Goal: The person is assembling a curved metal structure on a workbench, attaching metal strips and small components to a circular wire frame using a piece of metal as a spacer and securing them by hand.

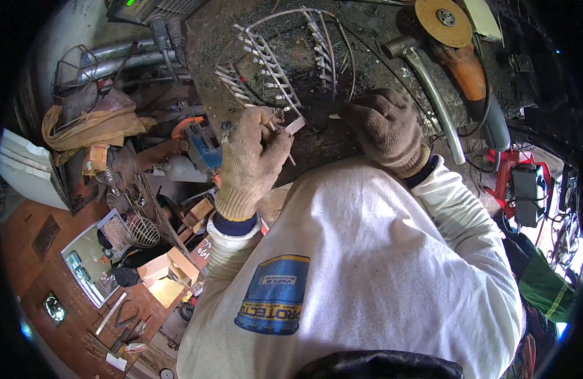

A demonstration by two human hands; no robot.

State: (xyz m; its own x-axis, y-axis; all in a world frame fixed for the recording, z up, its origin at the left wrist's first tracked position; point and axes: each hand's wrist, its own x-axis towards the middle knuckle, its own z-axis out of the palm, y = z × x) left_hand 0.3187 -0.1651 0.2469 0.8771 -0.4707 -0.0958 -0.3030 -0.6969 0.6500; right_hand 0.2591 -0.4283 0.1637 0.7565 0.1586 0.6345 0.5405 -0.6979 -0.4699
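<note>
My left hand, in a tan knit glove, is closed with a thin metal rod sticking out between its fingers. Right beside its fingertips is a small flat metal end piece, near the lower end of a toothed metal strip. Whether the hand also touches that strip I cannot tell. My right hand, gloved too, has its fingers curled. A small bright tip shows just left of them; the rest of what they hold is hidden in shadow. A second toothed strip stands farther back, with a curved rod above.
On the dark worktable, a hammer with a metal-pipe handle lies to the right, beside an orange angle grinder and its cable. Metal pipes and cloth are heaped at left. An open cardboard box sits lower left.
</note>
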